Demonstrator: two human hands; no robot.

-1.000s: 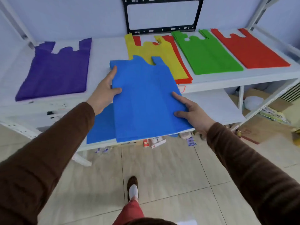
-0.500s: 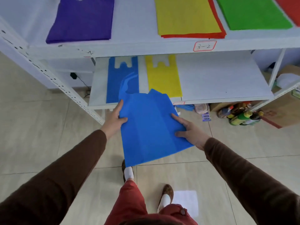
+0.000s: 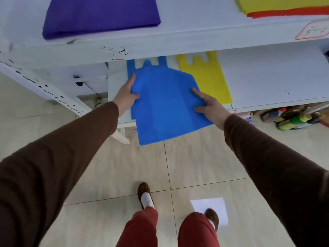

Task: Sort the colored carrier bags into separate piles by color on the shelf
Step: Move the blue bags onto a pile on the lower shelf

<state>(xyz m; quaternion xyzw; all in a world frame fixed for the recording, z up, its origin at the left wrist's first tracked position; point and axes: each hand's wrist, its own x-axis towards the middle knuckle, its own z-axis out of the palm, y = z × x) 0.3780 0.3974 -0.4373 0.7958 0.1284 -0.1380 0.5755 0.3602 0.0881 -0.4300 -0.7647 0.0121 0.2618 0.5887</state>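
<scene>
I hold a flat blue carrier bag [image 3: 165,104] by both side edges, my left hand [image 3: 126,94] on its left edge and my right hand [image 3: 207,106] on its right. Its top half lies over the lower shelf [image 3: 267,79]; its bottom half hangs past the front edge. Under it lies another blue bag [image 3: 130,65], handles showing. A yellow bag [image 3: 204,77] lies flat just to the right. On the upper shelf [image 3: 187,38] sit a purple bag [image 3: 99,15] at left and a yellow bag [image 3: 281,4] on a red one [image 3: 288,13] at right.
A slanted white shelf upright [image 3: 58,98] stands left of my left arm. Bottles [image 3: 292,118] lie on the tiled floor under the lower shelf's right end. A white paper sheet [image 3: 210,205] lies by my right foot. A cable and plug [image 3: 80,83] sit at the back left.
Both hands have carried the blue bag down from the upper shelf and forward onto the lower shelf, over the blue bag lying there. The view tilted downward and closer.
</scene>
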